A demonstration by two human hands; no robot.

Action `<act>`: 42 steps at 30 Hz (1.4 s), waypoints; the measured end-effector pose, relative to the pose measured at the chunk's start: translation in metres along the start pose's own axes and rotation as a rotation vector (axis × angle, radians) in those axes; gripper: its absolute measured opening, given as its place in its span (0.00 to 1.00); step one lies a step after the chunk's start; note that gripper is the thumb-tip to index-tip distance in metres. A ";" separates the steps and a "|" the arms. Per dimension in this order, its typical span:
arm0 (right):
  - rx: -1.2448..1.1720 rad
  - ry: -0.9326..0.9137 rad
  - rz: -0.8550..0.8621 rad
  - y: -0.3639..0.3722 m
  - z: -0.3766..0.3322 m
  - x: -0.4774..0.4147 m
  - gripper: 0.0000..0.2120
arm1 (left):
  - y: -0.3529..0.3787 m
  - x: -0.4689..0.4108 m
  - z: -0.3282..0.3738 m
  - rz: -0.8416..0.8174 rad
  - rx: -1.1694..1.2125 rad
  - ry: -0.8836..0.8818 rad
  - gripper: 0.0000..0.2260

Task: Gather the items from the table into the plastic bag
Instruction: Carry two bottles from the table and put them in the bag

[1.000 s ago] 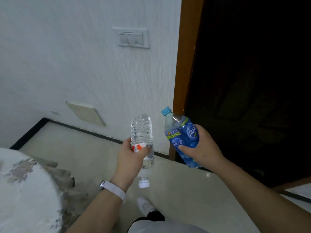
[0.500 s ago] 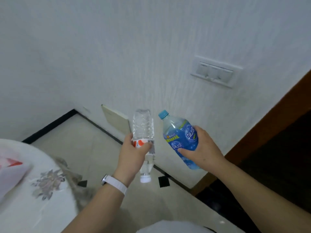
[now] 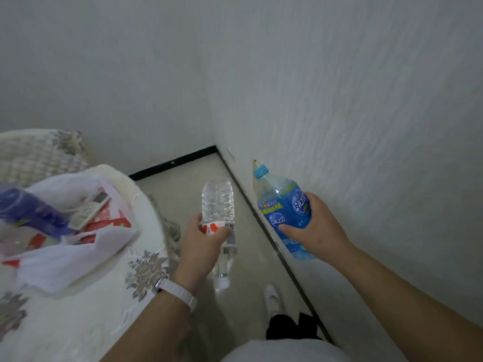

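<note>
My left hand point(image 3: 202, 242) grips a clear water bottle point(image 3: 218, 205) with a red and white label, held upside down with its white cap pointing at the floor. My right hand point(image 3: 317, 228) grips a blue-labelled drink bottle point(image 3: 283, 207) with a light blue cap, tilted up to the left. Both bottles hang over the floor, right of the table. A white plastic bag point(image 3: 65, 246) with red print lies open on the table point(image 3: 86, 309) at the left. Inside it I see a remote control point(image 3: 90, 210) and a dark blue packet point(image 3: 31, 210).
The table wears a white cloth with grey flower patterns. A woven chair back point(image 3: 34, 155) stands behind it. White walls meet in a corner ahead, with a black skirting line along the pale floor. My shoe point(image 3: 271, 299) shows below.
The view has swung left: the dark doorway and wall switch have left the frame, and the table with the plastic bag has come into view. Both hands keep hold of their bottles.
</note>
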State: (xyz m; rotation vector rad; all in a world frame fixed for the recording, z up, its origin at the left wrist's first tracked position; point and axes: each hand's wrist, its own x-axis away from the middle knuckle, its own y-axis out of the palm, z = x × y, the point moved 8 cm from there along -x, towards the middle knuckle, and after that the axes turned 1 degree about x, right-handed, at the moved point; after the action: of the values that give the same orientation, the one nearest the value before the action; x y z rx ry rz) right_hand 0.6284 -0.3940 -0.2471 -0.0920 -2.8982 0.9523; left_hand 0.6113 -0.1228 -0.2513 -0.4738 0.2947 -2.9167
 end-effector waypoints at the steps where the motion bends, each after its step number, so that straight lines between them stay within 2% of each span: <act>1: -0.013 -0.026 -0.022 0.006 -0.004 -0.022 0.33 | -0.001 -0.014 0.005 0.030 0.003 -0.008 0.25; 3: -0.028 -0.065 -0.070 0.015 -0.015 -0.063 0.33 | -0.002 -0.038 0.019 0.078 0.002 -0.023 0.28; 6: -0.024 -0.113 -0.139 0.026 -0.038 -0.121 0.36 | -0.005 -0.071 0.047 0.133 0.007 0.001 0.22; 9: -0.051 -0.213 -0.230 0.048 -0.067 -0.173 0.30 | -0.019 -0.099 0.064 0.242 0.009 0.038 0.22; 13: -0.078 -0.278 -0.346 0.086 -0.098 -0.208 0.29 | -0.055 -0.110 0.062 0.411 0.066 -0.019 0.22; 17: -0.079 -0.315 -0.474 0.129 -0.125 -0.237 0.29 | -0.097 -0.123 0.049 0.570 0.132 -0.066 0.23; 23: 0.033 -0.394 -0.613 0.205 -0.164 -0.264 0.32 | -0.153 -0.160 0.019 0.710 0.245 -0.107 0.23; 28: 0.100 -0.422 -0.702 0.253 -0.206 -0.294 0.23 | -0.203 -0.205 -0.003 0.819 0.375 -0.103 0.25; 32: 0.153 -0.482 -0.759 0.293 -0.247 -0.315 0.25 | -0.239 -0.232 -0.026 0.886 0.450 -0.113 0.27; 38: 0.178 -0.531 -0.805 0.354 -0.282 -0.331 0.32 | -0.282 -0.244 -0.054 0.985 0.464 -0.135 0.30; 42: 0.216 -0.591 -0.909 0.390 -0.295 -0.324 0.29 | -0.297 -0.239 -0.074 1.030 0.428 -0.201 0.30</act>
State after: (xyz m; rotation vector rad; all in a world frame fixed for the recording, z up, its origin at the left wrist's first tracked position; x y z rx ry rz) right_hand 0.9929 0.0655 -0.2631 1.5876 -2.6724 1.1740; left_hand 0.7694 0.2244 -0.3245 -0.3755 -0.1055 -1.8344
